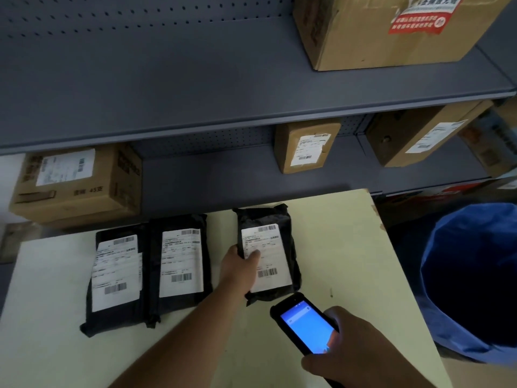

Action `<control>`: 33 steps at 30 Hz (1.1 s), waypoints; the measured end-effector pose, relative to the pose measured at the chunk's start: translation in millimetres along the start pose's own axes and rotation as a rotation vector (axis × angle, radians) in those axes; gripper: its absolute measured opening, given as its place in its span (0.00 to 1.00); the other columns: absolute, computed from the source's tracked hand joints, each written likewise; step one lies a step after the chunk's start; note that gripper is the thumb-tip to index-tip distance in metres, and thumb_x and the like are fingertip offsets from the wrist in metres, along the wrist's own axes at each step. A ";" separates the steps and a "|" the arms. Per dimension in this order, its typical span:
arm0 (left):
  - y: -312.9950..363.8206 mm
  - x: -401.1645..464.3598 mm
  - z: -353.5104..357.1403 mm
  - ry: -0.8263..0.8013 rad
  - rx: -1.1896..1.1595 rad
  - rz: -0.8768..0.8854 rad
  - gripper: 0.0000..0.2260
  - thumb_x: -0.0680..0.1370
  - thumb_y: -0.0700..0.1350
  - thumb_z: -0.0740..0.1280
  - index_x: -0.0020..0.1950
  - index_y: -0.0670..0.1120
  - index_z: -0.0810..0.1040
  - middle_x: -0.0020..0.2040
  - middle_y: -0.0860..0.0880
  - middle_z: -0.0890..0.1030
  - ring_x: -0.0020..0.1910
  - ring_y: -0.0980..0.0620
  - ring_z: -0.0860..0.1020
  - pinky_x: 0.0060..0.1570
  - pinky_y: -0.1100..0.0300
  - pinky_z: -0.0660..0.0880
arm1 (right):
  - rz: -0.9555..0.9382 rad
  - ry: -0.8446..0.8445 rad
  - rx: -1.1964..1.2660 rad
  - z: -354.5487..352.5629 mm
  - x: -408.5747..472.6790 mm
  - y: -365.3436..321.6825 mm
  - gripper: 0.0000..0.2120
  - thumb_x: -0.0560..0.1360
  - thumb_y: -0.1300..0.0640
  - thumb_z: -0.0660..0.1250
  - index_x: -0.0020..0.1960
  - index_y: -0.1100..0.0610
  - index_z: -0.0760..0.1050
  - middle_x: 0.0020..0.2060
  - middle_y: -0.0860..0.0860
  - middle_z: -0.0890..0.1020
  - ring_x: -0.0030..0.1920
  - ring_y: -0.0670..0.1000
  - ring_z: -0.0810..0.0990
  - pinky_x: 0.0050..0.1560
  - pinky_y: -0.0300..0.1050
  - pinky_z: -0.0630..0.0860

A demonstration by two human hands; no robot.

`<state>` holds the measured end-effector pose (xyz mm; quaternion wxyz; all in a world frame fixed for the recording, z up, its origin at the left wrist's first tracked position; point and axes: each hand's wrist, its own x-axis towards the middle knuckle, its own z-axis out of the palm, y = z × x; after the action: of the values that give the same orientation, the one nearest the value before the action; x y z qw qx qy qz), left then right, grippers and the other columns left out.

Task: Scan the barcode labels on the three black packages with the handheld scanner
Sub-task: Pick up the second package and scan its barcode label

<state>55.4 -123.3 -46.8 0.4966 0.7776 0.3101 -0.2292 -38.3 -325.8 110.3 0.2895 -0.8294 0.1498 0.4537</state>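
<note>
Three black packages with white barcode labels lie in a row on a pale table. The left package and the middle package lie flat and touch each other. My left hand grips the left edge of the right package, thumb on its label. My right hand holds the handheld scanner, a black device with a lit blue screen, just below and to the right of that package's lower end.
Grey metal shelves stand behind the table, with cardboard boxes on the lower shelf and a large box on the upper one. A bin with a blue liner stands right of the table.
</note>
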 end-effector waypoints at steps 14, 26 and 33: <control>-59.4 -18.6 -108.3 0.450 0.464 0.010 0.38 0.77 0.58 0.71 0.81 0.44 0.63 0.82 0.41 0.64 0.80 0.38 0.64 0.75 0.40 0.66 | -0.060 -0.018 -0.034 27.4 -5.6 -42.9 0.25 0.64 0.40 0.78 0.56 0.43 0.72 0.48 0.43 0.83 0.48 0.41 0.81 0.48 0.38 0.76; -44.0 -1.4 -112.6 0.394 0.533 -0.027 0.49 0.70 0.64 0.77 0.82 0.44 0.59 0.78 0.39 0.65 0.77 0.37 0.65 0.75 0.43 0.65 | -0.030 0.002 -0.029 43.2 -11.9 -50.1 0.25 0.65 0.41 0.77 0.58 0.43 0.72 0.48 0.44 0.84 0.48 0.43 0.83 0.49 0.39 0.77; -38.5 12.0 -106.0 0.257 0.423 -0.177 0.53 0.68 0.69 0.76 0.82 0.42 0.58 0.79 0.40 0.65 0.77 0.38 0.65 0.75 0.42 0.65 | -0.023 -0.008 -0.010 43.9 -11.6 -46.5 0.27 0.66 0.41 0.77 0.61 0.44 0.72 0.49 0.45 0.84 0.49 0.42 0.83 0.46 0.37 0.76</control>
<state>41.6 -11.2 -36.5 0.2575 0.8567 0.3826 -0.2308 -50.0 -262.3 117.5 0.2913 -0.8307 0.1368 0.4542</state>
